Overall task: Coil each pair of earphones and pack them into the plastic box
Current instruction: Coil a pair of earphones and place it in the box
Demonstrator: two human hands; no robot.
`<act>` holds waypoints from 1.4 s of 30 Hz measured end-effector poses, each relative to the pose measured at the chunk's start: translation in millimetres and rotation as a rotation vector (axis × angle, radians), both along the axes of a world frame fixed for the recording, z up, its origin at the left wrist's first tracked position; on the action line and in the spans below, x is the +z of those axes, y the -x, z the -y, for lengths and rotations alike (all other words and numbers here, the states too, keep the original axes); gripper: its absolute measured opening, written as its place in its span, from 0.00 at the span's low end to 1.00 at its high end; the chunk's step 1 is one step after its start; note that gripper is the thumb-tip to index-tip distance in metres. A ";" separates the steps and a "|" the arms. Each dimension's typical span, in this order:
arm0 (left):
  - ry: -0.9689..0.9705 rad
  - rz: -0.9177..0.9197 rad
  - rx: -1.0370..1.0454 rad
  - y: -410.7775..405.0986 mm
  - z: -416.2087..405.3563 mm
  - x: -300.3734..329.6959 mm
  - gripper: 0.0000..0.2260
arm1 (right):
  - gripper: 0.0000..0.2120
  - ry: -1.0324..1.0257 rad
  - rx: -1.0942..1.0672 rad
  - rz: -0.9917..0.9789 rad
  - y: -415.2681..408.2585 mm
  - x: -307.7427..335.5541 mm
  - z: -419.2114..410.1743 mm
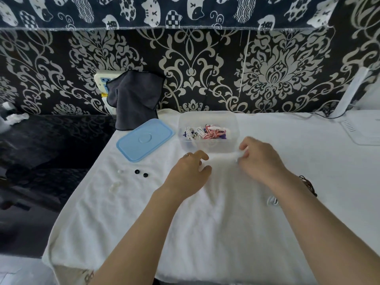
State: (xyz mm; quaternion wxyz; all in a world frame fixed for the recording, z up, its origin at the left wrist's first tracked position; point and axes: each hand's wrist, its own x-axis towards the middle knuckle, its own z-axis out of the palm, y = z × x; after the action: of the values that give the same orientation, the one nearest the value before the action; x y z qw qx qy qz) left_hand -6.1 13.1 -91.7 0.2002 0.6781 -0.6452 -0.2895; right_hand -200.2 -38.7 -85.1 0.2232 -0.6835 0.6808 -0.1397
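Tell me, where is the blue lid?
In the head view the blue lid lies flat on the white cloth, just left of the plastic box and in front of the dark towel, off the box.

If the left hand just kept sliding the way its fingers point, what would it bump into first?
Probably the near wall of the clear plastic box. The left hand points up and slightly right across the white towel, with only bare towel between; the exact heading is hard to judge.

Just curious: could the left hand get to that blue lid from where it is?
Probably yes. The left hand hovers over bare white cloth, and the blue lid lies flat just beyond it with nothing between.
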 end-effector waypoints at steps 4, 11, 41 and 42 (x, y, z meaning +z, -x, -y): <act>-0.009 0.048 -0.018 -1.7 -8.1 -2.0 0.14 | 0.09 -0.107 0.115 -0.191 7.2 -12.1 -6.5; -0.080 -0.174 0.008 2.0 -13.8 6.3 0.18 | 0.08 -0.161 0.009 0.309 2.0 3.4 -6.1; -0.022 -0.438 -0.044 -22.3 -26.9 31.6 0.05 | 0.17 -0.509 0.127 0.926 -60.9 26.7 -32.6; -0.002 -0.396 -0.061 -24.5 -27.4 31.1 0.06 | 0.16 -0.503 0.108 0.948 -63.4 25.8 -33.0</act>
State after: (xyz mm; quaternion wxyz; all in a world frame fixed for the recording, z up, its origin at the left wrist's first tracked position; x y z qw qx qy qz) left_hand 18.4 40.6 -60.6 0.3138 0.5882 -0.6132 -0.4237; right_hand -136.7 -5.8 -59.3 0.6696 -0.5050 0.4818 -0.2537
